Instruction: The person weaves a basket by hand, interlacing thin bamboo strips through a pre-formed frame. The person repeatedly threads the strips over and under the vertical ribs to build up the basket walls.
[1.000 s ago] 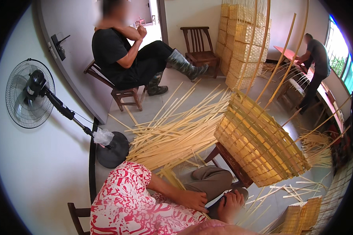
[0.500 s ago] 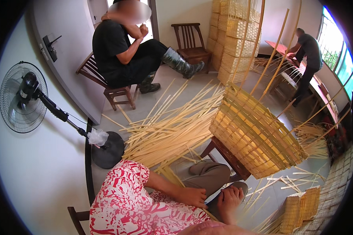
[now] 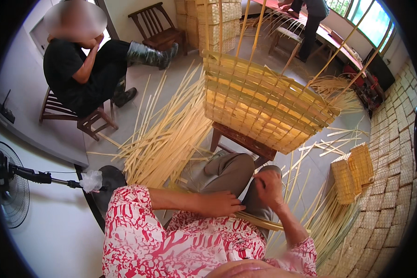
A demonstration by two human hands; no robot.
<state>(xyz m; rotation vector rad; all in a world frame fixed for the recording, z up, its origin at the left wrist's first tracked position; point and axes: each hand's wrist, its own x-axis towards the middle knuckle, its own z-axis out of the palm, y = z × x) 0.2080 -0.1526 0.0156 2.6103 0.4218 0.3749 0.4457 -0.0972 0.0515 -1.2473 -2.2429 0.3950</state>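
Note:
My left hand (image 3: 223, 203) lies across my lap, its fingers stretched toward my right thigh. Pale bamboo strips (image 3: 268, 224) cross my lap just below its fingertips; whether it touches them I cannot tell. Over my right knee is my right hand (image 3: 268, 187), fingers curled; anything inside them is hidden. Beyond my knees a part-woven bamboo basket (image 3: 268, 104) rests tilted on a dark wooden stool (image 3: 241, 140), with long uprights (image 3: 257, 30) sticking up from it.
Loose bamboo strips (image 3: 171, 139) cover the floor ahead. A standing fan (image 3: 7, 185) is at left. Someone in black sits on a chair (image 3: 67, 111); another person (image 3: 310, 23) works at a far table. Woven pieces (image 3: 352, 173) and stacked basketry (image 3: 384, 208) stand at right.
The view has swung right and down, so the room sits farther left in it. My right hand has come up slightly over the knee, and my left has stayed on my lap.

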